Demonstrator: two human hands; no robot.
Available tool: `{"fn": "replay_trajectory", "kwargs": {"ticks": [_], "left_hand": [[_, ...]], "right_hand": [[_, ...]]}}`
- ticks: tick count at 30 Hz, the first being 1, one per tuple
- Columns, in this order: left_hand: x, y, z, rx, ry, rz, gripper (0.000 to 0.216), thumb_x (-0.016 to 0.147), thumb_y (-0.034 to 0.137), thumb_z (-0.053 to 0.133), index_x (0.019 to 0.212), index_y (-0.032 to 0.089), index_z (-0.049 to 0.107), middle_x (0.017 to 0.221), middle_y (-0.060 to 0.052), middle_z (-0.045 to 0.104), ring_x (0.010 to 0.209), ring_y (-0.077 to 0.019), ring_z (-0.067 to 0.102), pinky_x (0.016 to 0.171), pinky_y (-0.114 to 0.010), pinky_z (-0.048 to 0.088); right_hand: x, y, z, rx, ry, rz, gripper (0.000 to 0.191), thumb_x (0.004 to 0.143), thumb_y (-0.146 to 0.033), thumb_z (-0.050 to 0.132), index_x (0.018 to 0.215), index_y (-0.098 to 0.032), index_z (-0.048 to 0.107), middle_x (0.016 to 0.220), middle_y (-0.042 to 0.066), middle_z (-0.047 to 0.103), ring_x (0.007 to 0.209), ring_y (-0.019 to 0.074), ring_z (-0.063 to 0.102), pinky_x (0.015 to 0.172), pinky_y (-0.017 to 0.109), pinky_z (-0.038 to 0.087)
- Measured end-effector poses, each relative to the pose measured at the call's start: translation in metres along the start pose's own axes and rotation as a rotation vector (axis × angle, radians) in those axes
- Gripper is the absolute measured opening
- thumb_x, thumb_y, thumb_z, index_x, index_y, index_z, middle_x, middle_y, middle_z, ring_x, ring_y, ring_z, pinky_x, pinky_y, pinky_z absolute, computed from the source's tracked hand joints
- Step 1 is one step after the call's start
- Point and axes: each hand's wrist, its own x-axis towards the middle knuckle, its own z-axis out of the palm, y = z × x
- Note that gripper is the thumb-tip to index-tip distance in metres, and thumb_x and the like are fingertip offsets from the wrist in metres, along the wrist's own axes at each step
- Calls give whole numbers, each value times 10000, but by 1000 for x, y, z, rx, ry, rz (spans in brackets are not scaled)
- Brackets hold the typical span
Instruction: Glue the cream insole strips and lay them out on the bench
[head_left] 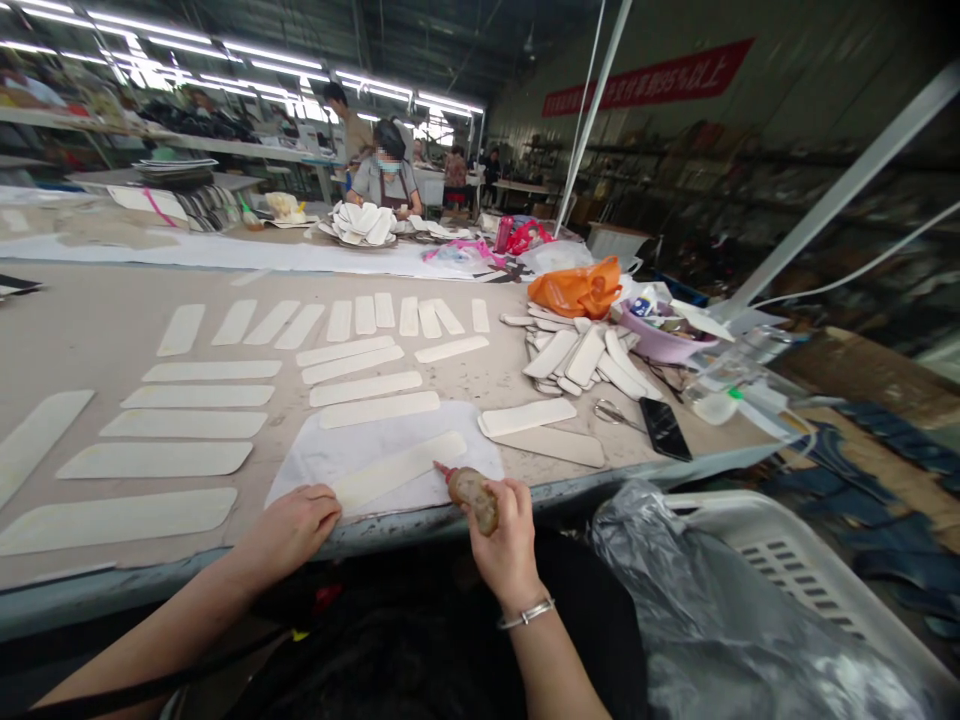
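Observation:
My right hand (504,535) is wrapped round a squeeze bottle (474,498) with brownish contents. Its red nozzle points left, at the lower edge of a cream strip-shaped piece (401,468). That piece lies slanted on a white sheet (300,465) at the table's front edge. At the strip's left end rests my left hand (301,522), fingers closed together near the corner; whether they pinch it is hard to see. Right of the strip lie two overlapping pieces (529,417), one cream and one greyer. Rows of similar cream strips (184,425) cover the table to the left and behind.
A heap of strips (581,355) sits at the right, beside scissors (616,413), a phone (664,428), an orange bag (577,288) and a lilac basin (660,345). A white crate (795,570) with grey plastic stands below. A co-worker (384,175) sits across the table.

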Motion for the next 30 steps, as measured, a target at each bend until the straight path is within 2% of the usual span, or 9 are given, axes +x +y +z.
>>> {"fn": "replay_trajectory", "kwargs": {"ticks": [5, 8, 11, 14, 18, 23, 27, 30], "left_hand": [[4, 2, -3, 6, -32, 13, 250, 872, 192, 468, 718, 204, 665, 762, -27, 654, 731, -158, 606, 711, -273, 457], [5, 3, -3, 12, -40, 0, 253, 866, 192, 470, 702, 197, 662, 757, -38, 648, 735, -164, 598, 721, -282, 461], [6, 5, -3, 34, -108, -51, 252, 868, 191, 464, 720, 186, 667, 799, -55, 650, 786, -180, 597, 771, -307, 460], [6, 8, -3, 64, -184, -88, 258, 881, 181, 444, 756, 172, 670, 829, -68, 646, 820, -191, 589, 800, -328, 452], [6, 10, -3, 85, -169, -64, 259, 890, 162, 430, 757, 167, 652, 814, -71, 630, 814, -191, 577, 792, -328, 449], [3, 8, 0, 108, -123, -32, 254, 890, 170, 429, 751, 170, 641, 831, -72, 627, 818, -194, 569, 791, -334, 446], [0, 3, 4, 95, -75, 1, 259, 897, 213, 429, 755, 179, 642, 836, -63, 631, 816, -188, 570, 795, -326, 438], [-1, 0, 7, 89, -37, 19, 258, 898, 251, 433, 767, 182, 644, 836, -55, 632, 809, -186, 574, 785, -321, 434]], "right_hand": [[5, 10, -3, -106, 83, -28, 382, 793, -132, 618, 1152, -217, 521, 1090, 112, 438, 1004, 273, 487, 878, 513, 511], [2, 3, 3, -32, 93, -39, 398, 796, -134, 618, 1168, -225, 508, 1099, 107, 433, 1024, 266, 491, 882, 489, 514], [-5, -14, 15, 138, 32, -35, 411, 793, -152, 636, 1169, -237, 494, 1107, 96, 431, 1028, 243, 510, 884, 438, 521], [-12, -32, 29, 262, -92, -66, 437, 784, -155, 648, 1183, -244, 491, 1116, 89, 437, 1028, 226, 520, 897, 405, 517], [-14, -43, 38, 274, -191, -121, 476, 754, -102, 640, 1187, -251, 509, 1103, 81, 440, 1028, 224, 510, 892, 386, 518], [-4, -21, 27, 124, -68, -69, 491, 745, -55, 602, 1185, -252, 507, 1114, 89, 429, 1024, 239, 489, 909, 431, 503], [7, 3, 14, 3, 47, -2, 447, 754, -75, 613, 1161, -234, 520, 1097, 92, 432, 1025, 249, 483, 916, 457, 492], [14, 14, 8, -5, 137, 65, 393, 765, -120, 633, 1129, -222, 524, 1073, 86, 451, 1002, 241, 499, 906, 447, 498]]}}
